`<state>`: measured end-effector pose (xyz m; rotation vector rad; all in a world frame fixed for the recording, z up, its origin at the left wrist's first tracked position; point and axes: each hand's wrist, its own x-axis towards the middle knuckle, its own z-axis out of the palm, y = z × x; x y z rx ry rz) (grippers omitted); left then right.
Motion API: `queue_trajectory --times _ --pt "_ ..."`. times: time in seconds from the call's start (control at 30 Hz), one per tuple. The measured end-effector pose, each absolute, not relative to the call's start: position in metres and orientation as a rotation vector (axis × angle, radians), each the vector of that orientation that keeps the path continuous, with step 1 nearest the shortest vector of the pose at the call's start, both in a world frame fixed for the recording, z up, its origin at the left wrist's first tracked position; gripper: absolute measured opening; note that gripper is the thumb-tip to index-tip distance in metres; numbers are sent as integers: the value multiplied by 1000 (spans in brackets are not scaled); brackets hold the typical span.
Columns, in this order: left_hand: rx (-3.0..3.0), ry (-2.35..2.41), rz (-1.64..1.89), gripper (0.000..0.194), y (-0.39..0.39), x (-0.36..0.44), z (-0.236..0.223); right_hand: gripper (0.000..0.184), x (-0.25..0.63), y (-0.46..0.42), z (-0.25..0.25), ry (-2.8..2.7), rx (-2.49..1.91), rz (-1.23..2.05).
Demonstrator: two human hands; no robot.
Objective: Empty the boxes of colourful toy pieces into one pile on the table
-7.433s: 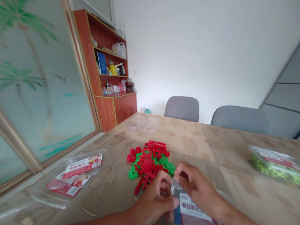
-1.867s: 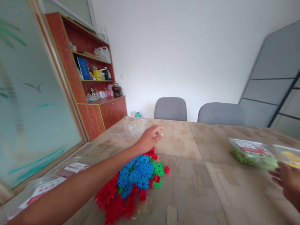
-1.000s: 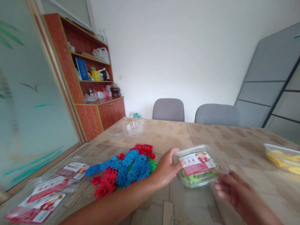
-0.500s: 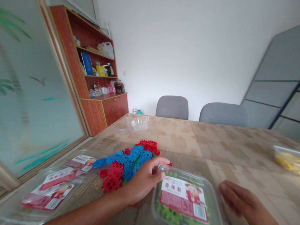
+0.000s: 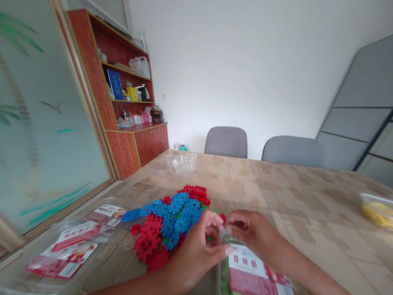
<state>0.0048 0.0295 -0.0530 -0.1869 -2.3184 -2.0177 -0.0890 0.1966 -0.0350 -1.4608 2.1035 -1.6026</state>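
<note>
A clear plastic box (image 5: 252,276) with a red and white label and green pieces inside lies at the table's near edge. My left hand (image 5: 196,253) and my right hand (image 5: 254,236) both pinch its far rim, fingers closed on the lid edge. Just behind my hands lies a pile of red, blue and green interlocking pieces (image 5: 170,219) on the table (image 5: 301,204).
Empty clear boxes with red labels (image 5: 67,251) lie at the left. A box of yellow pieces (image 5: 384,207) sits at the right edge. Clear empty containers (image 5: 180,163) stand far back. Two grey chairs (image 5: 227,142) are behind the table, a wooden cabinet (image 5: 127,107) at the left.
The box of green pieces was drawn from the right side to the near edge. My right hand came in from the right, and both hands now pinch the box's far rim.
</note>
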Motion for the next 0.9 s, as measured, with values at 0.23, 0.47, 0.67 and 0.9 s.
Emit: queue_trajectory --times 0.23,0.47,0.67,0.9 --pt "-34 -2250 -2173 37 26 15 -80 25 -84 182 -45 1921 -1410 -1772" --pt "-77 -1978 -2255 44 36 15 -83 28 -88 173 -45 1844 -1421 -1684" --pt "-19 -1940 -2291 40 34 19 -86 24 -88 173 -53 1759 -1443 -1692" --pt "-76 -2082 -2282 32 37 25 -77 24 -82 177 -40 1884 -1533 -1625"
